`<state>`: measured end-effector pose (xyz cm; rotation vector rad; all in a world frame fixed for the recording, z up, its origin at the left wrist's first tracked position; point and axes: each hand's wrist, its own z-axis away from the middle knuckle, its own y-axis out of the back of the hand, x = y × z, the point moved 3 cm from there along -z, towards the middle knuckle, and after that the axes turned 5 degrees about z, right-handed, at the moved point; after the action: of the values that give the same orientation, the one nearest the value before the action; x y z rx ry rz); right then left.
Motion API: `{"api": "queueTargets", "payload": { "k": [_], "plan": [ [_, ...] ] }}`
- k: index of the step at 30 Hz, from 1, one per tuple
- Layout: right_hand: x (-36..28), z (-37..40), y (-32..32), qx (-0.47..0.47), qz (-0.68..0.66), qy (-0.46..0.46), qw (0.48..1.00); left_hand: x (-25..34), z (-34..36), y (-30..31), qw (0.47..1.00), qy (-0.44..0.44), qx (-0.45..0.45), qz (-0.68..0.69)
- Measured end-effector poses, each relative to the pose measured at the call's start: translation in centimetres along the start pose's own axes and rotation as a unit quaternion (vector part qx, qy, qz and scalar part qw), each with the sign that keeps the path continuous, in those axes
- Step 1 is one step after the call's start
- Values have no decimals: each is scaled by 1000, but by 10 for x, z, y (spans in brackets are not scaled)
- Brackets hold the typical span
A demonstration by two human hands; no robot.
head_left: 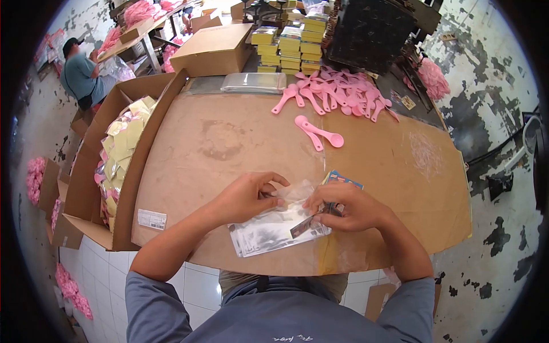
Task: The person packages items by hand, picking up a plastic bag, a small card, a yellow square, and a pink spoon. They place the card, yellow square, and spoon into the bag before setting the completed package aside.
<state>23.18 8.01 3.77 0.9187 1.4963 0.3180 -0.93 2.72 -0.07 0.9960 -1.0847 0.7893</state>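
My left hand (249, 196) is at a clear plastic bag (297, 193), its fingers curled at the bag's left side. My right hand (349, 207) has its fingers closed around a dark, flat strip-like object (301, 228) and touches the bag's right side. Beneath both hands lies a stack of clear, shiny plastic sleeves (260, 237). A blue printed card (343, 179) shows just behind my right hand. Farther up the cardboard surface, two pink measuring spoons (319, 132) lie crossed.
Pink spoons (343, 94) are heaped at the back, beside stacked yellow cards (286, 48) and a plastic-wrapped pack (253, 82). An open box (153, 150) of packed items stands left. A closed carton (213, 48) is behind. Another person (81, 74) sits at far left.
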Motion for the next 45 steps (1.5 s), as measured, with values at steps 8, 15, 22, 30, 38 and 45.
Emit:
{"api": "queueTargets", "payload": {
  "k": [8,15,22,30,38,45],
  "plan": [
    [21,8,-22,40,67,5,997,-20,-5,22,993,-14,105,55],
    [21,8,-23,54,68,3,996,6,-1,32,961,-10,91,262],
    [33,20,-12,210,-38,-157,964,7,0,15,958,19,35,284],
    [38,16,-11,383,-241,-190,871,12,4,-9,963,-24,12,268],
    [29,21,-13,353,-191,-146,904,8,2,-16,975,-11,32,221],
    [9,5,-22,254,-59,-103,960,9,8,-27,990,-56,6,130]
  ]
}}
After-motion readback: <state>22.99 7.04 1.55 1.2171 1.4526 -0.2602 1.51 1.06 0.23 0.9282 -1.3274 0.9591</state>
